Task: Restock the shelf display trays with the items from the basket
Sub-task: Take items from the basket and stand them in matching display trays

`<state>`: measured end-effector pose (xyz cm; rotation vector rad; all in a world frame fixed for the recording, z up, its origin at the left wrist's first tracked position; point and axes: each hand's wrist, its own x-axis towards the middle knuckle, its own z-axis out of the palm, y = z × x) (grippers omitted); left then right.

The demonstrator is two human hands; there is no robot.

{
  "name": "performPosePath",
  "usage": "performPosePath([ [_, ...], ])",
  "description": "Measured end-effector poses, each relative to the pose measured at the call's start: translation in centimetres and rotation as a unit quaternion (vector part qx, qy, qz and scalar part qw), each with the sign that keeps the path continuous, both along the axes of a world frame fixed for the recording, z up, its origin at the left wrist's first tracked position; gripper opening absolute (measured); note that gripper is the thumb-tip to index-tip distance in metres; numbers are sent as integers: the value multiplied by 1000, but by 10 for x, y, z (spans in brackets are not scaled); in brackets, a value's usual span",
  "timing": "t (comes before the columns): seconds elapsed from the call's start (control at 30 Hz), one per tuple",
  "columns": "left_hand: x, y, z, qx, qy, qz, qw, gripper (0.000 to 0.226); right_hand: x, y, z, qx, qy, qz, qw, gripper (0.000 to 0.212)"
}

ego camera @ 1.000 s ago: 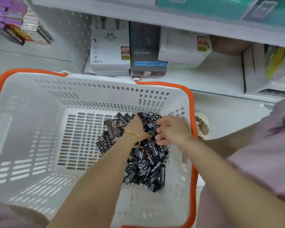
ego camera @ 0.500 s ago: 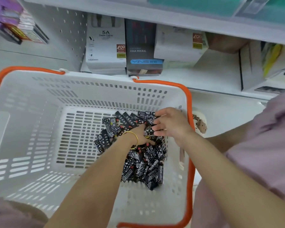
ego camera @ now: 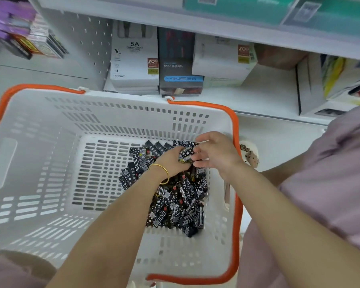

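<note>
- Grip: the left hand (ego camera: 172, 161) curls round a small bundle (ego camera: 186, 156) of patterned packs. The right hand (ego camera: 217, 154) meets the same bundle, its fingertips (ego camera: 195, 157) pinching the near end. Both grips are narrow and loaded.
- Task item: the black packs (ego camera: 175, 204) lie in a loose heap in the right-hand half of the basket (ego camera: 50, 163), on its slotted floor. The bundle is held just above the far end of the heap.
- Risk 1: the packs look small and slick, so a bundle gathered from loose pieces could fan out and shed one on the lift. It would most likely fall back into the heap.
- Risk 2: the hands work close to the orange rim (ego camera: 235, 142). A knuckle or pack catching it on the way out could knock packs over the side.
- Risk 3: the floor slots appear narrower than a pack, so loss through them seems unlikely, though this cannot be confirmed.
- Surroundings: a shelf (ego camera: 268, 96) stands beyond the basket, carrying a white cable box (ego camera: 134, 63), a dark box (ego camera: 180, 65) and another white box (ego camera: 222, 59). A gold bangle (ego camera: 164, 173) sits on the left wrist, and a small patterned object (ego camera: 249, 156) lies outside the right rim.
- Obstructions: the far basket wall and rim lie between the hands and the shelf. No display tray can be identified with certainty.
</note>
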<state>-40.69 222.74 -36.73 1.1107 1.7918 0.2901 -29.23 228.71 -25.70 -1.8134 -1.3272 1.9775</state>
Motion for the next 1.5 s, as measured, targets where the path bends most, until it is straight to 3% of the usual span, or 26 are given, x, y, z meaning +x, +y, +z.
performPosePath([
  [0.1, -11, -6, 21, 14, -86, 147, 985, 71, -3, 0, 9, 15, 11, 5, 1000, 19],
  [0.23, -29, -20, 60, -49, -341, 339, 876, 63, -11, -3, 27, 42, 20, 26, 999, 21],
  [0.33, -41, -24, 102, -18, -421, 389, 819, 49, -18, -6, 53, 72, 36, 58, 995, 24],
  [0.53, -41, -17, 204, 61, -367, 399, 838, 38, -19, -8, 121, 127, 68, 147, 979, 17],
  [0.6, -35, -15, 237, 101, -367, 413, 827, 35, -17, -8, 146, 132, 89, 205, 966, 13],
  [0.7, -23, -14, 274, 153, -376, 443, 799, 52, -12, -12, 180, 122, 145, 262, 946, 30],
  [0.77, -16, -15, 287, 176, -393, 456, 779, 49, -10, -18, 194, 151, 162, 283, 933, 42],
  [0.9, -9, -16, 295, 214, -412, 469, 752, 36, -9, -21, 196, 213, 168, 231, 934, 48],
  [1.03, -10, -17, 301, 231, -376, 452, 775, 19, -1, -11, 197, 213, 178, 208, 938, 23],
  [1.27, -13, -21, 302, 205, -347, 426, 810, 21, 13, 4, 199, 246, 212, 159, 932, 23],
  [1.5, 3, -20, 310, 162, -419, 416, 791, 28, 23, 7, 195, 262, 287, 103, 916, 29],
])
